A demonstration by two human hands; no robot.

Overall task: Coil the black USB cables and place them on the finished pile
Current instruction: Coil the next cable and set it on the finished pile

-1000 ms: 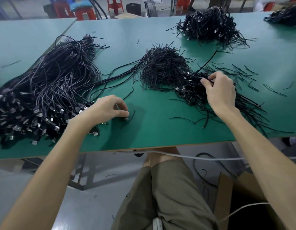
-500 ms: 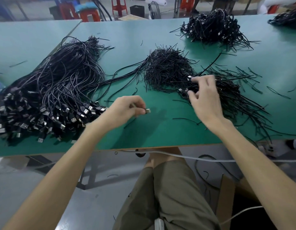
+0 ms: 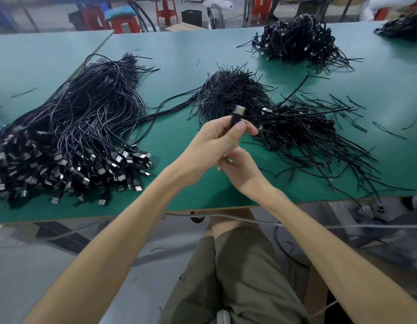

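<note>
My left hand (image 3: 216,146) is raised over the green table (image 3: 174,141) and pinches the black plug end of a USB cable (image 3: 236,116), its metal tip pointing up and away. Just below it sits my right hand (image 3: 240,169), fingers curled; the left hand hides what they hold. A big heap of uncoiled black USB cables (image 3: 74,136) lies at the left, plugs toward me. Right of my hands lies a pile of coiled cables (image 3: 301,127). A second coiled pile (image 3: 301,38) sits far back.
A mound of thin black ties (image 3: 233,94) lies in the table's middle, with loose ties (image 3: 357,108) scattered to the right. Another dark heap (image 3: 403,29) is at the far right corner. The table's front edge (image 3: 132,212) runs above my lap. Red stools (image 3: 165,10) stand beyond.
My left hand has lifted a cable plug from beside the left heap to the middle. My right hand has left the coiled pile and come in under the left hand.
</note>
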